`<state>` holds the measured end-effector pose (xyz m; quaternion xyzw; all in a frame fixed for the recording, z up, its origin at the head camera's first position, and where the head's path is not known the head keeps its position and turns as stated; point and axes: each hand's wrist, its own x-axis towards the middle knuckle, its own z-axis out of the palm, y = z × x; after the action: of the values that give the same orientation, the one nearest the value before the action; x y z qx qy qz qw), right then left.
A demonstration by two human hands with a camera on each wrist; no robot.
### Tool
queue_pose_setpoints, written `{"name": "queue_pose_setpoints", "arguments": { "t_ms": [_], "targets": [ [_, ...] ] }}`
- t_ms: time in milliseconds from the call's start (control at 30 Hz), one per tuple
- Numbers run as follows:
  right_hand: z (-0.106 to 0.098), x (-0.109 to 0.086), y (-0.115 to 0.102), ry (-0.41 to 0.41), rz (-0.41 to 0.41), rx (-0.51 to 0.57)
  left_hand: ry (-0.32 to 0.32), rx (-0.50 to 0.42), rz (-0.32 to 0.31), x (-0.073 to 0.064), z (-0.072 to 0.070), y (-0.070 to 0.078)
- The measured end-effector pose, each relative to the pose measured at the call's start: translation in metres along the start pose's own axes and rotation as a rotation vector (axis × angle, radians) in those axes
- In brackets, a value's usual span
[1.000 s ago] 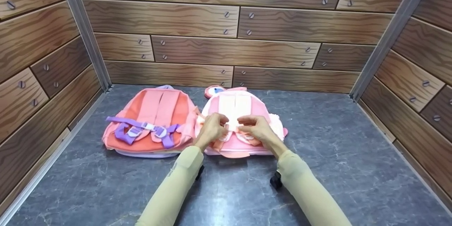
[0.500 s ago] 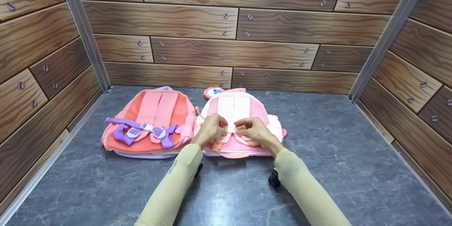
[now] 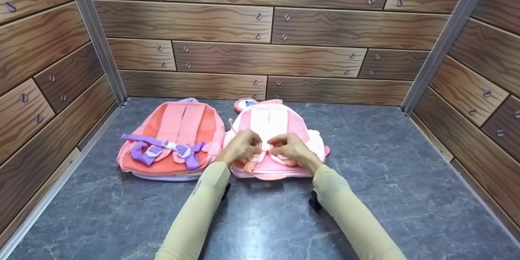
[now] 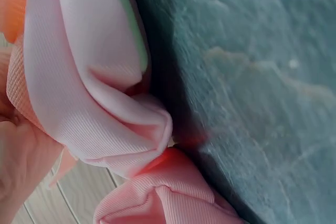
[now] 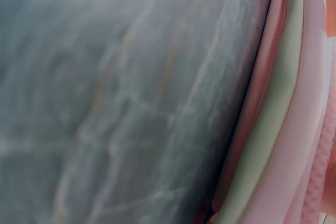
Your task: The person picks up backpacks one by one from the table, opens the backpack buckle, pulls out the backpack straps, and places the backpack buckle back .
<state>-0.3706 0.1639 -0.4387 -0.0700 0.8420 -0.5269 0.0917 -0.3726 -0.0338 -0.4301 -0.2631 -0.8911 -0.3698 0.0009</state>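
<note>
Right grip (image 3: pixel 294 147) farther inward, head-view only

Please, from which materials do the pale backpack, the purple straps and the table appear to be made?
Pale backpack: matte fabric, by its fine ribs and soft folds. Purple straps: probably synthetic webbing, as they are flat bands bent in loops; the weave is too small to see. Table: smooth, somewhat glossy, from the glare; veined like marble, but perhaps only printed.

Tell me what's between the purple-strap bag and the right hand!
The left hand and part of the pale pink backpack, as the head view shows.
</note>
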Motion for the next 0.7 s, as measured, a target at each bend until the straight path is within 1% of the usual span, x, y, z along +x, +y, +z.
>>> {"name": "queue_pose_setpoints", "arguments": {
  "t_ms": [67, 233, 300, 467, 600, 700],
  "targets": [
    [0.002, 0.001, 0.000, 0.005, -0.012, -0.009, -0.002, 0.001, 0.004, 0.000, 0.000, 0.000],
    [0.005, 0.002, -0.002, 0.008, -0.052, -0.059, -0.012, 0.006, -0.022, 0.001, 0.001, 0.000],
    [0.006, 0.002, -0.002, 0.017, -0.059, -0.071, -0.012, 0.004, -0.018, 0.002, 0.001, 0.000],
    [0.010, 0.003, -0.003, 0.035, -0.033, -0.082, 0.001, -0.001, 0.009, 0.002, 0.002, -0.003],
    [0.012, 0.002, -0.003, 0.038, -0.030, -0.088, -0.010, -0.014, -0.013, 0.001, 0.002, -0.004],
    [0.011, 0.001, -0.002, 0.037, -0.030, -0.091, -0.018, -0.026, -0.016, 0.002, 0.003, -0.004]
  ]
}}
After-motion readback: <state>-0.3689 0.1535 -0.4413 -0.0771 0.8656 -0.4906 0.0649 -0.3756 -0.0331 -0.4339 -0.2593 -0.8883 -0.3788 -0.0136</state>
